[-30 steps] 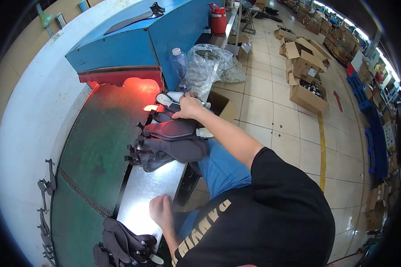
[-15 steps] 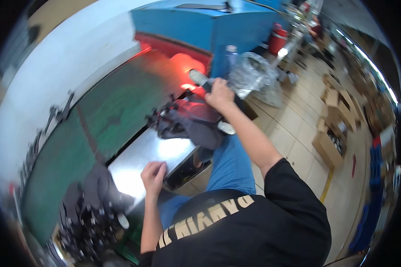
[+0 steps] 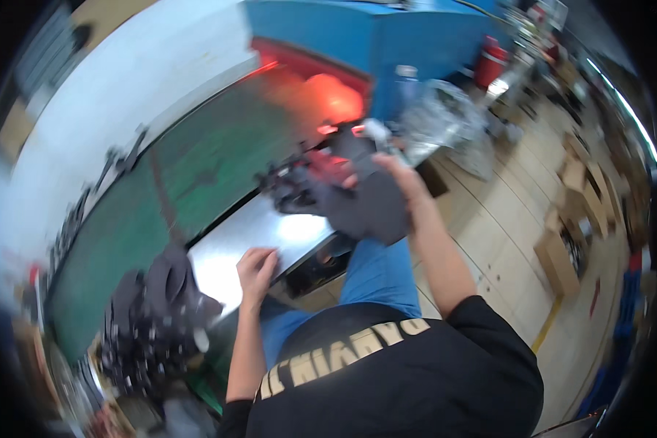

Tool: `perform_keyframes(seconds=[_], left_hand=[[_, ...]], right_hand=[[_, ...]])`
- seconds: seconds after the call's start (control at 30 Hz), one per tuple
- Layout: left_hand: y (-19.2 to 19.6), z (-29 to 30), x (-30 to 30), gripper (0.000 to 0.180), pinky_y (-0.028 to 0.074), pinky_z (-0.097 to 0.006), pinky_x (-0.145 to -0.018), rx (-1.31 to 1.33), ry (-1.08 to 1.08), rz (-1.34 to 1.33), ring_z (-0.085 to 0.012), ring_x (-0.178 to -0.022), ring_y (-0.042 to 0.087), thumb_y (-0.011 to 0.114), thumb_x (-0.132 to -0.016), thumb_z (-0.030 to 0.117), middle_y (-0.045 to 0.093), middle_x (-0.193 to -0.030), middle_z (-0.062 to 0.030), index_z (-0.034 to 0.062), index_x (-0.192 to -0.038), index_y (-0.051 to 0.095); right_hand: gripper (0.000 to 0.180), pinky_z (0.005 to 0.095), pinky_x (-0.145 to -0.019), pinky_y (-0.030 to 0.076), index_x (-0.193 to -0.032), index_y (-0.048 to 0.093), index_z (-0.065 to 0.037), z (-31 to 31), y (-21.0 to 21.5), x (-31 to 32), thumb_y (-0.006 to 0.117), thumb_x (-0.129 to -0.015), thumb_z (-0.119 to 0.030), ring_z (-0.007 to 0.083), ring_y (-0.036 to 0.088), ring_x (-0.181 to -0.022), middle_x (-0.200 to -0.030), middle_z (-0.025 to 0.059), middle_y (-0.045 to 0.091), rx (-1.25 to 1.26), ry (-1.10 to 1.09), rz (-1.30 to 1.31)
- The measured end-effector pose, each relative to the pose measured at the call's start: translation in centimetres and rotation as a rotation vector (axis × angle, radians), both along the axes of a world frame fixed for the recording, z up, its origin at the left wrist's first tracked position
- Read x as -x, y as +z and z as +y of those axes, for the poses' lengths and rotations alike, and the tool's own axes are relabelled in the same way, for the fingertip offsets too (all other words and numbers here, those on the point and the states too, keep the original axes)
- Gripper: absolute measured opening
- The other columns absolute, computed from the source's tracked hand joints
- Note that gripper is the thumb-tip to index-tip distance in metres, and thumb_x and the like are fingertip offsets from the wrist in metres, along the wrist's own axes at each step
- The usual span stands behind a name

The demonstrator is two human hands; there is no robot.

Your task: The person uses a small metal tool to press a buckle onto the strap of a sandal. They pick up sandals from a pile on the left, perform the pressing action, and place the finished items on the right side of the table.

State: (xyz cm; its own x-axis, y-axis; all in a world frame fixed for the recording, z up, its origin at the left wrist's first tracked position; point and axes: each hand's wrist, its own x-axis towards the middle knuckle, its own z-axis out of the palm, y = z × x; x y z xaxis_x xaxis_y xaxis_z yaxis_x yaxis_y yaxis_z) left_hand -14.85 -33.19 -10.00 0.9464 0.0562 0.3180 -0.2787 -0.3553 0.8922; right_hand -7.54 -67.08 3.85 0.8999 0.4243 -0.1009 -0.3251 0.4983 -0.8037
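Note:
My right hand (image 3: 403, 179) is closed on the edge of a dark grey, flat, rounded piece (image 3: 372, 201) that looks like fabric or foam. Motion blurs its outline, and a pale blurred end (image 3: 376, 131) shows beyond the hand. Beside it, on the metal ledge (image 3: 230, 252), lies a heap of similar grey pieces with black fittings (image 3: 292, 186). My left hand (image 3: 257, 270) hovers at the ledge's near edge, fingers curled together, nothing visible in them. Another pile of grey pieces with black fittings (image 3: 150, 321) lies at the lower left.
A green conveyor belt (image 3: 204, 146) runs beyond the ledge to a blue machine (image 3: 314, 33), whose opening glows red. Right of it are a bottle (image 3: 406, 87), a clear plastic bag (image 3: 452, 120) and a red container (image 3: 491, 62). Cardboard boxes (image 3: 558, 263) stand on the tiled floor.
My right hand has drawn back toward me and turned, with the grey piece now in front of the heap. My left hand stays nearly in place. The view has shifted slightly.

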Motion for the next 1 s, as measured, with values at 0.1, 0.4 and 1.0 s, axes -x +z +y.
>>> perform_keyframes(seconds=[0.1, 0.4, 1.0], left_hand=[[0.8, -0.1, 0.7, 0.011, 0.046, -0.021, -0.061, 0.186, -0.005, 0.077, -0.0109, -0.071, 0.059, 0.066, -0.086, 0.001, 0.059, -0.088, -0.006, -0.0048, -0.095, 0.067], [11.7, -5.6, -1.3, 0.048, 0.042, -0.033, -0.099, 0.233, -0.094, -0.379, -0.0197, -0.114, 0.057, 0.052, -0.094, 0.007, 0.061, -0.125, -0.0155, 0.0003, -0.141, 0.042], [8.9, -1.4, -1.0, 0.036, 0.049, -0.03, -0.087, 0.437, -0.141, 0.051, -0.019, -0.095, 0.061, 0.056, -0.09, 0.011, 0.065, -0.108, -0.0155, -0.0065, -0.122, 0.056]], right_hand=[[0.049, 0.0328, -0.081, 0.053, -0.12, 0.059, 0.005, 1.5, -1.9, 2.0, 0.047, -0.094, -0.035, 0.0211, 0.067, -0.087, -0.103, 0.0135, 0.069, -0.009, 0.153, -0.022], [0.045, 0.0263, -0.067, 0.055, -0.125, 0.055, -0.003, 7.6, -4.4, 7.2, 0.039, -0.099, -0.036, 0.0137, 0.066, -0.079, -0.102, 0.0128, 0.07, -0.195, 0.438, 0.069], [0.032, 0.0428, -0.059, 0.042, -0.077, 0.057, -0.001, 14.3, -8.4, 8.0, 0.055, -0.093, -0.029, 0.0308, 0.059, -0.065, -0.069, 0.0146, 0.06, 0.529, 0.232, -0.863]])
